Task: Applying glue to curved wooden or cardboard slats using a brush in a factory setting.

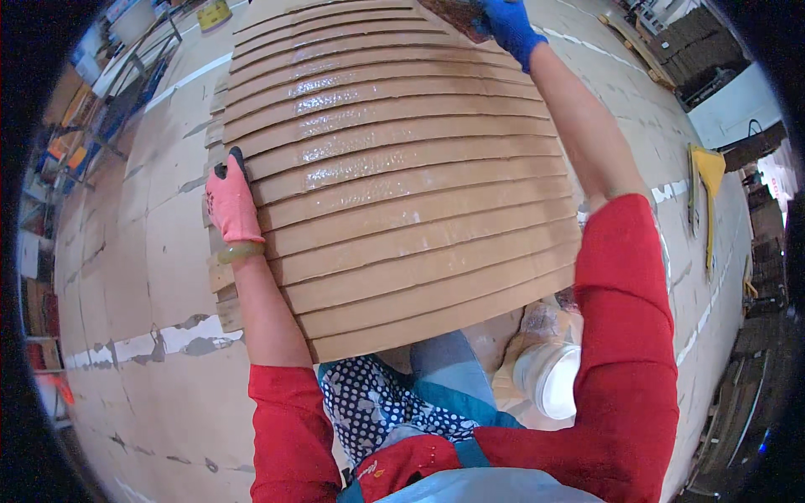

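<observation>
In the head view, the right hand (510,32), in a blue glove, is closed around a brown tool (457,17), probably a broad brush; its far part is cut off by the upper edge, so I cannot tell its full shape. The left hand (228,199), in a pink glove with dark fingertips, lies on the left margin of the cardboard sheets (411,201). Whether it pinches their edge or only presses down, I cannot tell.

The sheets overlap in staggered rows, a narrow strip of each showing. They spread from just beside the left hand across to below the right hand, and reach back toward the person's body. Glossy wet patches (327,101) lie between the two hands, nearer the left one; the rows closest to the body look mostly dull.

The step in hand looks like spreading a wet coating over the exposed strips. The next move seems to call for a steady left hand and a sweep of the tool toward the duller rows, without shifting the stagger. A white bucket (528,369) stands well apart from the right grip, on the body side, past the near edge of the sheets.
</observation>
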A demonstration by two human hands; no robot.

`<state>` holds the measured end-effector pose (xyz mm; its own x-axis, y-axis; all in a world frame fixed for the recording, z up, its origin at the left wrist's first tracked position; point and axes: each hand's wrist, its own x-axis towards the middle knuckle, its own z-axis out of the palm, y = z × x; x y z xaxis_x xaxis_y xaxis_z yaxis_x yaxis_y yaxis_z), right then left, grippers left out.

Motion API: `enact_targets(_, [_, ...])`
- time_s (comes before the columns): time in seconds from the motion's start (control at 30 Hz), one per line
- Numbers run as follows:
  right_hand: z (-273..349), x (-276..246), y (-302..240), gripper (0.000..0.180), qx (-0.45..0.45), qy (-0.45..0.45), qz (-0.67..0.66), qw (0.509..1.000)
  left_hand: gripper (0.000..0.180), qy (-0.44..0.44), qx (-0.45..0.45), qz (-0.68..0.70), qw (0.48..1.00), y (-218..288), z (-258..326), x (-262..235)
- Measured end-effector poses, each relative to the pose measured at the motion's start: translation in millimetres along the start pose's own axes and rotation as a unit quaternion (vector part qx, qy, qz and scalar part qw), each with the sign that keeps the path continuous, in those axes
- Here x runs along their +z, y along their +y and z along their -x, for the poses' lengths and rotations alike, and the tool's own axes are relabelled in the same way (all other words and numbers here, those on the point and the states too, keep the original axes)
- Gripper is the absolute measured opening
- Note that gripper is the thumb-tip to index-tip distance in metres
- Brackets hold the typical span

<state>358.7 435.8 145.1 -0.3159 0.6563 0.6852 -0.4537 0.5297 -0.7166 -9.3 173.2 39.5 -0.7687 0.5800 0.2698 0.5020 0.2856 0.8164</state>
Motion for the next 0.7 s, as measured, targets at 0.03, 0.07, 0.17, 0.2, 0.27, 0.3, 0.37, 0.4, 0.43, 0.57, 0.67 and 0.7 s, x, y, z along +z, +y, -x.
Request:
enact_targets(0.03, [-7, -10, 7, 0.017, -0.001, -0.001, 0.005, 1.000, 0.052, -0.013, 0.000, 0.009, 1.000, 2, 1, 4])
enact_targets(0.07, [-11, -19, 18, 0.016, 0.042, 0.069, 0.098, 0.992, 0.053, -0.027, -0.002, 0.015, 1.000, 1, 1, 8])
enact_targets(0.17, [7, -6, 19, 0.014, 0.183, 0.137, 0.343, 0.911, 0.053, -0.036, -0.013, 0.006, 0.999, -4, 2, 4])
enact_targets(0.2, [38, 16, 10, 0.016, 0.236, 0.064, 0.399, 0.884, 0.054, -0.028, -0.021, -0.015, 0.999, -11, -1, -7])
enact_targets(0.27, [85, 25, -26, 0.019, 0.238, 0.028, 0.337, 0.911, 0.054, -0.030, -0.019, -0.004, 0.999, -2, -3, -7])
enact_targets(0.3, [109, 34, -42, 0.018, 0.252, 0.011, 0.340, 0.906, 0.056, -0.025, -0.008, -0.004, 1.000, -8, -8, -8])
enact_targets(0.37, [161, 45, -63, 0.015, 0.295, -0.016, 0.298, 0.908, 0.060, -0.016, 0.012, -0.006, 1.000, -23, -15, -2])
enact_targets(0.4, [183, 48, -79, 0.014, 0.320, -0.022, 0.259, 0.911, 0.060, -0.019, 0.012, 0.003, 1.000, -21, -13, 7])
enact_targets(0.43, [191, 80, -105, 0.012, 0.417, -0.009, 0.281, 0.864, 0.061, -0.013, 0.000, -0.024, 1.000, -26, -14, 8])
enact_targets(0.57, [165, 105, -104, 0.014, 0.391, -0.048, 0.283, 0.874, 0.063, -0.007, -0.037, -0.067, 0.997, -21, -14, 0])
enact_targets(0.67, [79, 93, -52, 0.015, 0.191, -0.106, 0.187, 0.958, 0.065, -0.034, -0.063, -0.065, 0.995, -6, -5, -1])
enact_targets(0.7, [39, 92, -33, 0.014, 0.166, -0.023, 0.321, 0.932, 0.065, -0.036, -0.056, -0.050, 0.997, -3, -2, 0])
